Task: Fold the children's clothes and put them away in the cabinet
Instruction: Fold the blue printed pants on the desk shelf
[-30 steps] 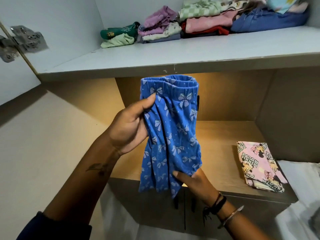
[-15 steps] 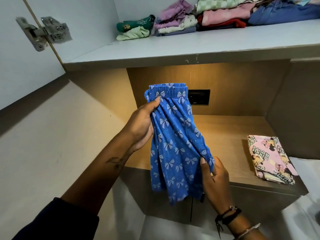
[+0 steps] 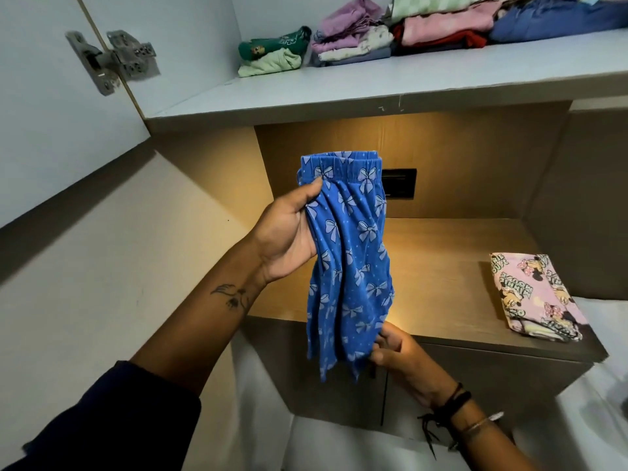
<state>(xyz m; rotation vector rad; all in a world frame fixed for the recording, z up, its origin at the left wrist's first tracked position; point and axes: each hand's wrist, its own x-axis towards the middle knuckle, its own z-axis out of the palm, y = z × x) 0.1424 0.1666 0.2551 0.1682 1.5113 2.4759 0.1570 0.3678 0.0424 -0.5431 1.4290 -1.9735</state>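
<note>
Blue bow-print garment [image 3: 350, 260] held up in the air in front of the open cabinet, elastic waistband at top, the cloth hanging long and narrow with lengthwise creases, hem at the bottom. It touches neither shelf. Left hand [image 3: 289, 239] grips it at the left edge just under the waistband: thumb laid across the front of the cloth, the other fingers hidden behind it, so cannot tell how they lie. Right hand [image 3: 397, 355] is low, at the bottom right corner; its fingers [image 3: 384, 341] are curled and pinching the hem together with the thumb. Dark bands and a thin bangle [image 3: 458, 402] on the right wrist; small tattoo [image 3: 231, 294] on the left forearm, dark sleeve [image 3: 119, 419] pushed up above it. Behind the garment is a lit wooden lower shelf [image 3: 448, 253]; a folded pink cartoon-print piece [image 3: 537, 297] lies flat near its right front edge, well apart from the hands. A dark rectangular plate [image 3: 401, 185] on the back wall shows just right of the waistband. Upper white shelf [image 3: 339, 93] carries folded clothes along its back: a green pair [image 3: 272, 56] at left, then stacked pink, cream, red and blue piles [image 3: 407, 32] running right. Metal hinge [image 3: 108, 61] at upper left, on the door edge.
</note>
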